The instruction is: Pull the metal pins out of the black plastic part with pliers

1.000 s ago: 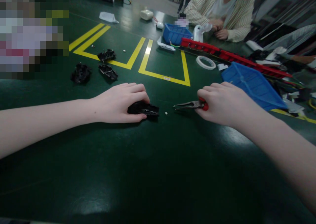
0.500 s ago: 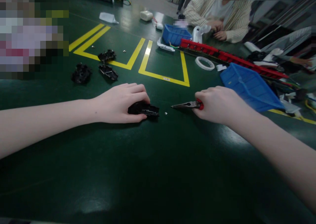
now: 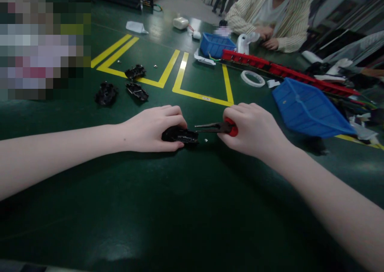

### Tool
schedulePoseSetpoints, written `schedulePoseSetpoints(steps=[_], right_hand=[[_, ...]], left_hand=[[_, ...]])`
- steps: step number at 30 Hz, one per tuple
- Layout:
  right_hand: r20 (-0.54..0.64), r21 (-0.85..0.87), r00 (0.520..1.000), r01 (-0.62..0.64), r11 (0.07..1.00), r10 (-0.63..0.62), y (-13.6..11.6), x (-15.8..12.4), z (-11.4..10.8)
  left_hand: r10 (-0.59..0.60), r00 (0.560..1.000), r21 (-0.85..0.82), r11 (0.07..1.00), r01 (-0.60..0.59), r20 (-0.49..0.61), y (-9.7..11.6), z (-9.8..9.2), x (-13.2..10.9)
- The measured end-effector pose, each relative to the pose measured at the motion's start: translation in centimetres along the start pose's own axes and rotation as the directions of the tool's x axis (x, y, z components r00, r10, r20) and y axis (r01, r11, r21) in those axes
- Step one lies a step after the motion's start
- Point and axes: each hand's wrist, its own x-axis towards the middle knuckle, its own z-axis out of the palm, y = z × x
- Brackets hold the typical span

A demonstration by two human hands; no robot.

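My left hand point(image 3: 160, 130) is closed round a black plastic part point(image 3: 184, 136), which rests on the green table point(image 3: 144, 208). In my right hand point(image 3: 252, 128) are needle-nose pliers point(image 3: 211, 127) with red handles, mostly hidden by the fingers. The pliers' tips point left and lie right by the end of the black part; whether they touch it I cannot tell. A tiny pale piece point(image 3: 206, 140) lies on the table just below the jaws. Further back on the left are other black parts point(image 3: 106, 94), several pieces close together.
At right a blue bin point(image 3: 312, 108) stands near a long red strip point(image 3: 288, 72). A roll of white tape point(image 3: 253, 79) lies beside the strip. Yellow tape lines point(image 3: 204, 98) mark the table. A person in a striped sleeve point(image 3: 294, 28) sits across, near a smaller blue bin point(image 3: 217, 45).
My right hand has brought the pliers left, up to the end of the black part. The left hand keeps its hold. The whole view has shifted slightly.
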Motion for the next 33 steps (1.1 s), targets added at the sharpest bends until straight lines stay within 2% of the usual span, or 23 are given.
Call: schedulePoseSetpoints(steps=[4,9,11,12,15,19,23,28,31,33], right_hand=[[-0.197,0.046,0.979,-0.047,0.998,0.055,1.5,-2.1,0.3],[-0.303,0.153,0.945,-0.083,0.985,0.127,2.5,-5.4,1.6],[-0.265,0.186,0.956,-0.076,0.980,0.124,2.3,-6.1,2.4],[-0.201,0.201,0.974,-0.065,0.977,0.106,2.2,-6.2,2.7],[-0.136,0.220,0.989,-0.024,0.975,0.056,1.8,-6.0,3.3],[-0.111,0.246,0.993,0.004,0.969,0.024,1.5,-5.5,3.2],[-0.097,0.265,0.995,-0.003,0.964,0.029,1.4,-5.6,3.1],[-0.087,0.277,0.996,-0.010,0.961,0.035,1.4,-5.6,3.0],[-0.092,0.276,0.995,-0.008,0.961,0.034,1.4,-5.6,2.9],[-0.096,0.272,0.995,-0.006,0.962,0.033,1.4,-5.5,2.9]], left_hand=[[-0.033,0.999,-0.021,0.999,0.034,0.012,-0.1,-0.1,0.3],[-0.062,0.998,0.000,0.998,0.062,0.018,-0.5,0.0,2.4],[-0.093,0.995,0.033,0.995,0.092,0.022,-0.9,0.1,4.2],[-0.111,0.993,0.052,0.993,0.109,0.037,-1.1,0.1,5.3],[-0.132,0.989,0.112,0.986,0.124,0.062,-1.5,0.5,9.2],[-0.122,0.992,0.163,0.980,0.116,0.030,-1.9,1.5,14.3],[-0.100,0.995,0.200,0.975,0.101,-0.013,-2.2,2.7,17.5],[-0.095,0.995,0.221,0.970,0.100,-0.035,-2.3,3.6,18.7],[-0.116,0.993,0.220,0.968,0.117,-0.015,-2.3,3.5,17.7],[-0.126,0.992,0.212,0.970,0.120,0.015,-2.3,2.8,16.0]])
